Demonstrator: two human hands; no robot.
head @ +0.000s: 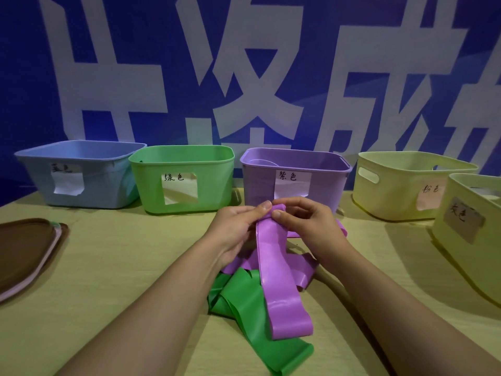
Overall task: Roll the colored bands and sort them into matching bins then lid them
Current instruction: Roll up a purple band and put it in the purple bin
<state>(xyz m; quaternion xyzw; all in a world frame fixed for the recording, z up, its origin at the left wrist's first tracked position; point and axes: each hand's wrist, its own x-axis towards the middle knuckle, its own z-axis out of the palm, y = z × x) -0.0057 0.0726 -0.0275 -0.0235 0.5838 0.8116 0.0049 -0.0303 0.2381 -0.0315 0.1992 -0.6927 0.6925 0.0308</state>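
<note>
A purple band point(279, 280) hangs from both my hands, its top end curled into a small roll between my thumbs. My left hand point(238, 229) and my right hand point(303, 221) pinch that roll just in front of the purple bin point(295, 175). The band's free end lies on a green band point(249, 316) spread on the table below. More purple band point(306, 270) lies loose under my wrists. The green bin point(181, 180) stands left of the purple one, and the blue bin point(81, 175) is farther left.
Two pale yellow bins stand at the right, one point(406, 185) in the back row and one point(471, 234) nearer. A stack of brown and pink lids point(24, 253) lies at the table's left edge. A blue banner wall rises behind the bins.
</note>
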